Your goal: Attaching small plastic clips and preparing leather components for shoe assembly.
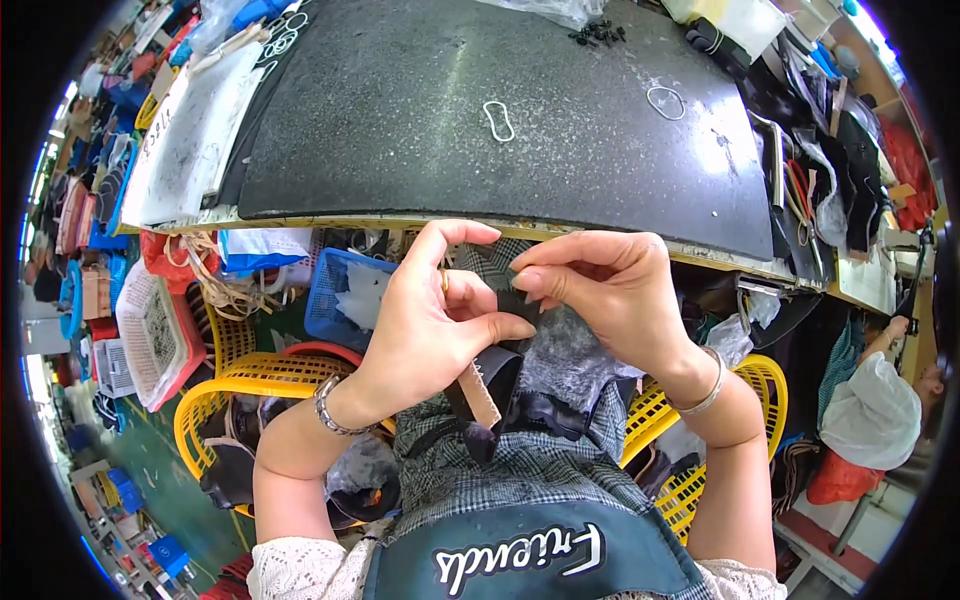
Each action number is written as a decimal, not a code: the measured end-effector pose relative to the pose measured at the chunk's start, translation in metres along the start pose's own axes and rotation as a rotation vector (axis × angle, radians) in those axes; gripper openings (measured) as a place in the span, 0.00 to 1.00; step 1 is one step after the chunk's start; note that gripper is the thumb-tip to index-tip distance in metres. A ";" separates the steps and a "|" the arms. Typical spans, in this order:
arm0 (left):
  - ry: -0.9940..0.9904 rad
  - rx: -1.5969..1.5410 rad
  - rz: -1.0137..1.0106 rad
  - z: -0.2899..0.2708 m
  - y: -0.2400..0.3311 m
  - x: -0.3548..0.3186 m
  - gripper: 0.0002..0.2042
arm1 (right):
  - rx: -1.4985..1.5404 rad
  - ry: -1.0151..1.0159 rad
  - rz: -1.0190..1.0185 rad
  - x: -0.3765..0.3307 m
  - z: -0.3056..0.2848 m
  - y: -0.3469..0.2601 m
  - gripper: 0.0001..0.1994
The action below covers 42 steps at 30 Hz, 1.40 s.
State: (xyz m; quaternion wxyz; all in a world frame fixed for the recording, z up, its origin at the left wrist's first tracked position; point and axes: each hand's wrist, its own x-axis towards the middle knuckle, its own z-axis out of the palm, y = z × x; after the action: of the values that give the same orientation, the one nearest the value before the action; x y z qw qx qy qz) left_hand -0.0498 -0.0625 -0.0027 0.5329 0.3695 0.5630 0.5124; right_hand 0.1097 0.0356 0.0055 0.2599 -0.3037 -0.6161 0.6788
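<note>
Above my lap, my left hand (420, 320) is closed, with its thumb pressed toward curled fingers on a dark leather-like piece (498, 368). A tan strip with a zigzag edge (480, 395) hangs below that hand and seems to belong to the same piece. My right hand (625, 295) faces it in a pinch, thumb and forefinger together at the upper end of the dark material. Whatever lies between those fingertips is too small to make out. Grey fur material (570, 360) rests on my lap over the checked apron (560, 470).
Ahead is a dark worktable (400, 130) with a white elastic loop (498, 121), another thin loop (665, 102) and small black bits (598, 34). Yellow baskets (240, 372) flank me; a blue basket (335, 300) is under the table. Scissors (800, 195) hang right, near another person (875, 410).
</note>
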 end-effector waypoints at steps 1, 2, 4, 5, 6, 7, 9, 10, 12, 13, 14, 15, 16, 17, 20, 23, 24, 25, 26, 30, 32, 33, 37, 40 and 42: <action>0.002 -0.010 0.000 0.000 0.000 0.000 0.31 | -0.039 -0.027 0.008 0.000 0.000 -0.001 0.04; 0.004 -0.010 0.001 -0.001 0.000 0.001 0.31 | -0.078 -0.054 0.016 0.001 -0.001 -0.002 0.05; 0.011 0.015 0.015 -0.002 -0.001 0.001 0.32 | -0.150 -0.083 0.002 0.001 -0.001 -0.006 0.05; 0.014 0.015 0.017 -0.002 -0.002 0.001 0.32 | -0.221 -0.109 -0.012 0.002 -0.001 -0.008 0.05; 0.009 0.005 0.028 -0.002 -0.003 0.001 0.32 | -0.221 -0.110 -0.014 0.003 -0.001 -0.010 0.05; 0.003 -0.004 0.040 -0.002 -0.003 0.000 0.32 | -0.226 -0.086 -0.011 0.004 -0.001 -0.011 0.05; -0.006 0.011 0.012 -0.001 0.002 -0.002 0.32 | -0.202 -0.034 -0.036 0.009 -0.002 -0.013 0.05; -0.018 0.026 -0.018 -0.001 0.004 -0.002 0.32 | -0.204 -0.033 -0.038 0.010 -0.003 -0.014 0.05; -0.020 0.030 0.005 0.000 0.002 -0.002 0.31 | -0.193 -0.120 0.060 0.012 -0.005 -0.015 0.05; -0.028 0.018 0.006 0.001 0.001 -0.002 0.31 | -0.167 -0.137 0.107 0.012 -0.003 -0.015 0.05; -0.036 0.006 0.007 0.001 0.001 -0.003 0.32 | -0.168 -0.138 0.106 0.011 -0.003 -0.016 0.05; -0.034 0.004 0.005 0.001 0.000 -0.003 0.32 | -0.245 -0.168 0.110 0.009 -0.002 -0.018 0.05; -0.025 -0.002 0.025 0.000 -0.001 -0.003 0.31 | -0.322 -0.199 0.115 0.008 -0.002 -0.020 0.05; -0.016 -0.009 0.044 0.000 -0.003 -0.005 0.31 | -0.332 -0.213 0.126 0.007 -0.001 -0.021 0.05; 0.015 -0.089 0.052 0.000 -0.007 -0.006 0.28 | -0.400 -0.208 0.007 0.005 0.001 -0.020 0.04; 0.017 -0.086 0.047 -0.008 -0.011 -0.006 0.16 | -0.308 -0.136 -0.202 0.001 0.004 -0.011 0.03; -0.020 -0.101 0.036 -0.012 -0.009 -0.008 0.13 | -0.289 -0.138 -0.236 -0.002 0.005 -0.013 0.03; 0.002 -0.086 0.037 -0.016 -0.008 -0.010 0.10 | -0.316 -0.142 -0.352 -0.002 0.005 -0.012 0.04; 0.022 -0.071 0.038 -0.020 -0.007 -0.011 0.08 | -0.346 -0.145 -0.468 -0.004 0.005 -0.010 0.04; 0.026 -0.218 0.063 -0.017 -0.018 -0.010 0.08 | -0.243 -0.070 -0.482 -0.010 0.008 0.010 0.08; -0.016 -0.090 0.118 -0.020 -0.021 -0.012 0.07 | -0.275 -0.180 -0.491 -0.020 -0.007 0.016 0.14; 0.042 -0.025 0.140 -0.019 -0.023 -0.015 0.07 | -0.345 -0.289 -0.401 -0.029 -0.022 0.015 0.27; 0.232 0.080 0.273 -0.023 -0.040 -0.017 0.08 | -1.112 -0.458 0.066 -0.083 -0.099 0.057 0.51; 0.235 0.242 0.381 -0.014 -0.048 -0.006 0.09 | -0.909 -0.159 -0.050 -0.115 -0.119 0.121 0.22; 0.140 0.344 0.344 -0.011 -0.042 -0.004 0.09 | -0.697 -0.012 -0.147 -0.098 -0.105 0.110 0.17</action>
State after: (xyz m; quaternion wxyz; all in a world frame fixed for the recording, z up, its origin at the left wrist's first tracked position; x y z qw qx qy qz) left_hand -0.0548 -0.0766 -0.0435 0.3270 0.5088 0.6062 0.5165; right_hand 0.2559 0.0239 -0.1008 0.1853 -0.3250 -0.8322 0.4092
